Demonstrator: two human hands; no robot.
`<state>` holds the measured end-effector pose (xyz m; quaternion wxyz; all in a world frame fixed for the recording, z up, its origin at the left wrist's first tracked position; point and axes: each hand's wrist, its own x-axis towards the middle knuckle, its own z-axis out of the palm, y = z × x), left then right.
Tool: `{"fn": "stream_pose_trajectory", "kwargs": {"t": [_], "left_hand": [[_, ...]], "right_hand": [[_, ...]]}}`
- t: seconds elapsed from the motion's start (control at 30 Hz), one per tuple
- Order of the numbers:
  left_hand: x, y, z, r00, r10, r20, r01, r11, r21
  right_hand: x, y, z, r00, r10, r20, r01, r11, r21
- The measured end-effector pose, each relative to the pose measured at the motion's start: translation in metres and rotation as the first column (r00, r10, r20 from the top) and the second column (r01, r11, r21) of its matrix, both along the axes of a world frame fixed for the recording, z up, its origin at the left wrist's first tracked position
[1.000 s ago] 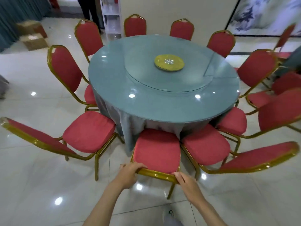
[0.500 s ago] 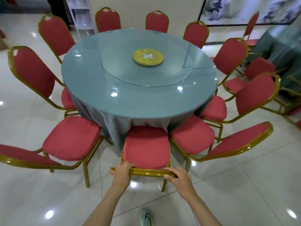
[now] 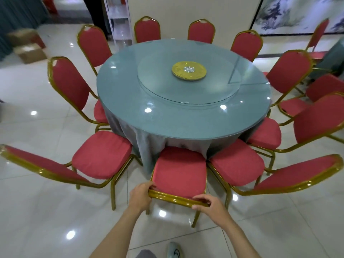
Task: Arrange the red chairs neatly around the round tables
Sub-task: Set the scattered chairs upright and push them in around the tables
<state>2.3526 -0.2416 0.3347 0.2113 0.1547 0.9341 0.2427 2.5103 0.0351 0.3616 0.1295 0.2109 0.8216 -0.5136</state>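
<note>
Left hand [image 3: 139,197] and right hand [image 3: 210,205] curl round gold top rail of red padded gold-framed chair [image 3: 179,172], seat tucked at round grey-blue glass-topped table [image 3: 186,123]. Ring looks near complete; neighbouring red chair [image 3: 236,170] crowds it.

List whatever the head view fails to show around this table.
- Head view: table base, hidden by the grey tablecloth.
- Head view: front legs of the held chair, under its seat and the cloth.
- Head view: standing person, cut off by the top edge.
- Head view: cardboard boxes, too blurred for markings.
</note>
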Motion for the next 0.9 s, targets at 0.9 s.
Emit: {"fn": "stream_pose_trajectory", "kwargs": {"t": [0.9], "left_hand": [[-0.123, -0.506, 0.098, 0.881, 0.473, -0.03, -0.412, 0.796, 0.444]], "right_hand": [[-0.266, -0.477, 0.061, 0.908, 0.312, -0.279, -0.313, 0.949, 0.039]]}}
